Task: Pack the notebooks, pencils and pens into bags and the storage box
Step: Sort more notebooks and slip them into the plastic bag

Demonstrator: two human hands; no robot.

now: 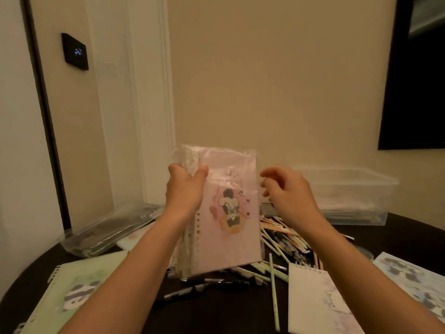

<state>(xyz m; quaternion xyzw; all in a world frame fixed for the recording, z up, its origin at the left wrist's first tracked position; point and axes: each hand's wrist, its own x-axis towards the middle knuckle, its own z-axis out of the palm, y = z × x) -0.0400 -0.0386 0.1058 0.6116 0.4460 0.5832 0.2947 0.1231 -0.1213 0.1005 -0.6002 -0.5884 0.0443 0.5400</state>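
Held a pink notebook (231, 213) inside a clear plastic bag (216, 153), upright above the middle of the dark tabletop (228, 314). Showed a cartoon figure in black, white and orange on the cover, and a row of punched holes down the left margin.

Gripped the bag's upper left edge with the left hand (185, 186): thumb across the front, fingers curled round behind, forearm reaching up from the near edge.

Poised the right hand (286, 191) just beside the bag's right edge, at about the same height, palm turned inward, fingers spread and loosely curved, holding nothing. Could not tell whether the fingertips touched the plastic.

Below and to the right of the bag, saw a loose pile of pencils and pens (286, 235) on the tabletop. Near the far right edge, saw a clear storage box (349, 194); near the far left edge, a stack of clear bags (108, 230).

At the near left, saw a green panda notebook (79, 292) lying flat. At the near right, saw a small spiral notepad (313, 297), and beyond it, at the right edge, a blue notebook (414, 280).
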